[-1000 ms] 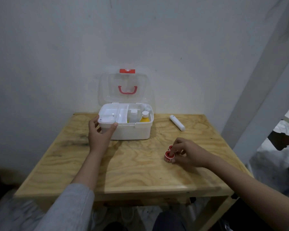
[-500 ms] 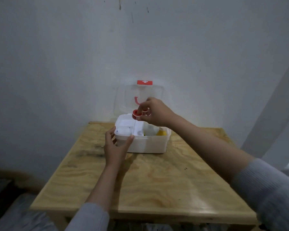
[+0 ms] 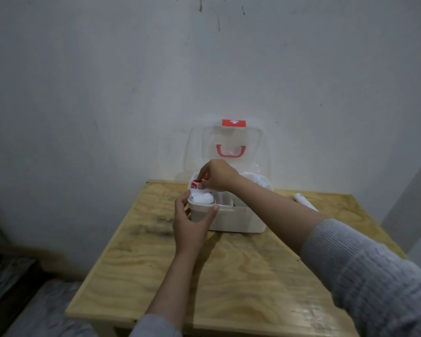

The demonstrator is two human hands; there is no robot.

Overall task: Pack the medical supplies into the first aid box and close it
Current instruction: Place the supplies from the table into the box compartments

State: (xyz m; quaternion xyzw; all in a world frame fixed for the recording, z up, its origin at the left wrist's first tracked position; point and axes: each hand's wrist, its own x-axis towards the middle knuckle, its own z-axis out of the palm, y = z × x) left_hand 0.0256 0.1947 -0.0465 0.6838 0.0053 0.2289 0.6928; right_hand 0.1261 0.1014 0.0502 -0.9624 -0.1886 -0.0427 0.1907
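Observation:
A white first aid box (image 3: pixel 238 221) stands at the back of the wooden table (image 3: pixel 229 276). Its clear lid (image 3: pixel 199 152) with a red handle and red latch is up against the wall. My left hand (image 3: pixel 192 223) grips the box's front left corner. My right hand (image 3: pixel 216 175) reaches over the box's back left compartment and pinches a small red-and-white tape roll (image 3: pixel 197 184) just above the tray. White cotton (image 3: pixel 202 197) lies in the front left compartment. My right forearm hides the rest of the box's inside.
A white tube (image 3: pixel 305 201) lies on the table to the right of the box, partly behind my right arm. The wall stands right behind the box. A dark floor and low furniture show at the lower left.
My right hand lifted the red-and-white roll from the table's right side, carried it over the box and lowered it to the back left compartment. My left hand stayed on the box corner.

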